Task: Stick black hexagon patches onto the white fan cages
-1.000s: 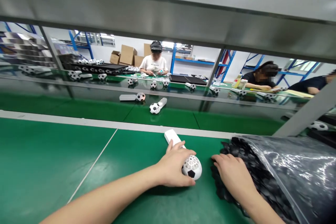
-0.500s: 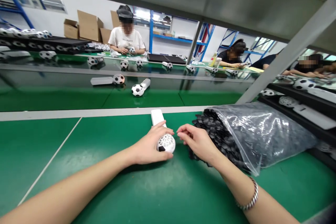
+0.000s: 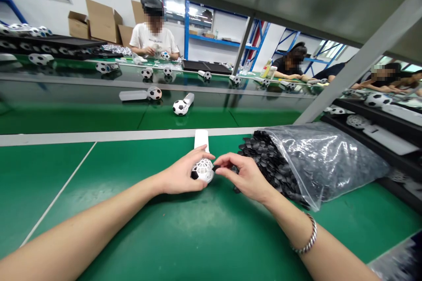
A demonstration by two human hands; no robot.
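On the green bench, a white handheld fan (image 3: pixel 203 167) with a latticed soccer-ball head lies with its flat handle pointing away from me. My left hand (image 3: pixel 180 172) is curled around the left side of the ball, thumb at the near side and fingers over the top. One black patch shows on the ball beside my thumb. At the ball's right side, my right hand (image 3: pixel 245 176) pinches a small black piece (image 3: pixel 216 167); whether it touches the ball I cannot tell. Just right of that hand, many black pieces (image 3: pixel 268 171) spill from a clear plastic bag (image 3: pixel 339 162).
Beyond the bench's pale edge, a shiny green conveyor (image 3: pixel 79 116) carries several soccer-ball fans (image 3: pixel 180 106). Black trays (image 3: pixel 405 127) with fans stand at the right. A slanted metal post (image 3: pixel 329 70) and an overhead shelf frame the view. Co-workers (image 3: pixel 154 37) sit opposite.
My right hand has come closer to the ball, and a black piece now shows at its fingertips. The fan has turned slightly, its handle pointing straighter away, with my left hand still on it.
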